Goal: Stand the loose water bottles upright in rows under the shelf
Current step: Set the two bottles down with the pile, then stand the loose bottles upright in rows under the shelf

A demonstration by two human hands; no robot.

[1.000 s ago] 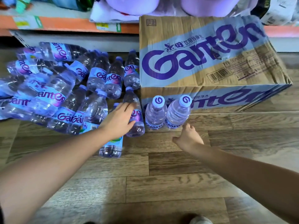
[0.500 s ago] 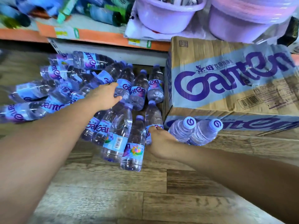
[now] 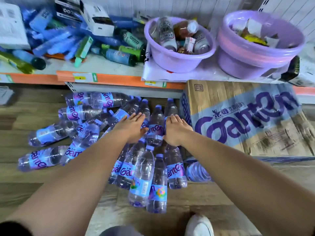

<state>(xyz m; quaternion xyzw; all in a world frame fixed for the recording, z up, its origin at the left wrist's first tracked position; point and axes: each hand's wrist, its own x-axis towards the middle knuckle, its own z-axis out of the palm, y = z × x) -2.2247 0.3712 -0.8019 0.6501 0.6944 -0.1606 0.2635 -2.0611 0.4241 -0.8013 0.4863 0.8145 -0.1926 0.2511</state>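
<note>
Bottles [image 3: 73,133] lie heaped on the floor at the left, labels every way, none of them stood up. Half a second ago the left hand [image 3: 132,126] was further left on that heap. It has since reached forward toward the shelf [image 3: 119,79] and now lies flat over bottles at the heap's right edge, fingers straight, gripping nothing. The middle bottle [image 3: 155,128], cap toward the shelf, lies between the two hands, with the left thumb touching it. The right hand [image 3: 175,130] has come up from lower by the box [image 3: 238,120]. Its fingers are straight too, and it rests against the middle bottle's other side. By my judgement the hands are framing this bottle, and the rows are barely begun.
</note>
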